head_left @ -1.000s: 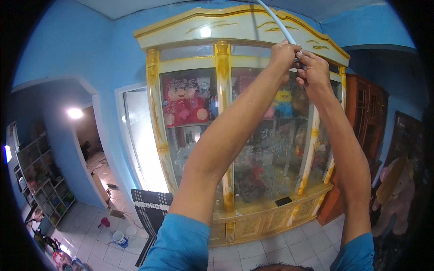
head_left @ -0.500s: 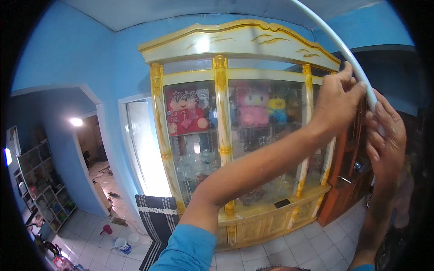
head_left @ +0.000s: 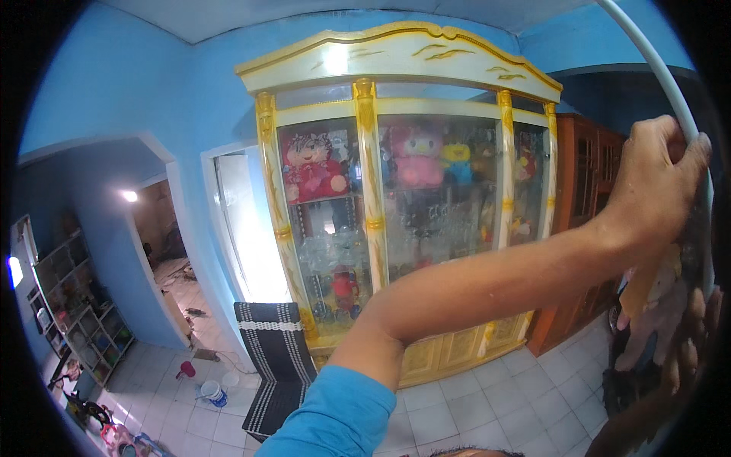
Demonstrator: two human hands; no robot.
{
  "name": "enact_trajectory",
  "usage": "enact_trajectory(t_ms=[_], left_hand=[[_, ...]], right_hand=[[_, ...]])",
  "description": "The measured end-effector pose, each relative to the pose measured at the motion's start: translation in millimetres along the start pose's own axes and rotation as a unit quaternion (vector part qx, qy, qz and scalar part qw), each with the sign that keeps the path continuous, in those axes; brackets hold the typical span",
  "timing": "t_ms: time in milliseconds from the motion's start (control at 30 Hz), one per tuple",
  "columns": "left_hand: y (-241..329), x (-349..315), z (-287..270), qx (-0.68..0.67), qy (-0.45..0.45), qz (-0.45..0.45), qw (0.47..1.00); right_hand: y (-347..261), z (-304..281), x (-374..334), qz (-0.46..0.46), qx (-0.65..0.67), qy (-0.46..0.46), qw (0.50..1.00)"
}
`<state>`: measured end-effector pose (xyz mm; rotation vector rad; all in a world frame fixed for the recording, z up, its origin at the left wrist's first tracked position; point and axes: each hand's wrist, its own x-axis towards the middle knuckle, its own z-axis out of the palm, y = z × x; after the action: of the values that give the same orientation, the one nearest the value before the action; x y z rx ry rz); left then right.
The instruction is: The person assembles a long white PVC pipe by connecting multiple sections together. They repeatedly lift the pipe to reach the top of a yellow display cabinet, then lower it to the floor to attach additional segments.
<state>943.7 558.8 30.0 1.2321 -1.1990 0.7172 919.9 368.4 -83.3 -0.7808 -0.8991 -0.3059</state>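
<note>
A long white pole, perhaps a pipe, slants down from the top edge along the right rim. My left hand grips it, thumb and fingers pinched around it, at the end of my outstretched left arm. Lower on the same pole, my right hand closes about its bottom part; it lies in shadow at the rim and its fingers show only partly. The pole's upper end is out of view. Behind my left arm stands a white and gold glass display cabinet with plush toys and glassware inside.
A brown wooden cabinet stands right of the display cabinet. A black and white striped chair is before it. A bucket and a red dipper sit on the tiled floor. A pale figure, unclear, is by my right arm.
Both hands and the pole have shifted right, toward the rim. My right hand has gone lower along the pole, farther from the left. The view has turned slightly.
</note>
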Motion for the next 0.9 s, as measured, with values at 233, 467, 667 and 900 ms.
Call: enact_trajectory(t_ms=[233, 467, 667, 900], left_hand=[[37, 24, -47, 0.067, 0.086, -0.061, 0.992], [44, 60, -134, 0.124, 0.213, -0.086, 0.965], [71, 108, -286, 0.141, 0.225, -0.152, 0.952], [107, 162, -401, 0.140, 0.253, -0.201, 0.936]], right_hand=[[52, 26, 52, -0.120, -0.319, -0.045, 0.939], [96, 166, 110, 0.054, 0.082, -0.151, 0.984], [174, 269, 191, 0.096, 0.088, -0.139, 0.982], [207, 368, 251, 0.073, 0.045, -0.101, 0.991]])
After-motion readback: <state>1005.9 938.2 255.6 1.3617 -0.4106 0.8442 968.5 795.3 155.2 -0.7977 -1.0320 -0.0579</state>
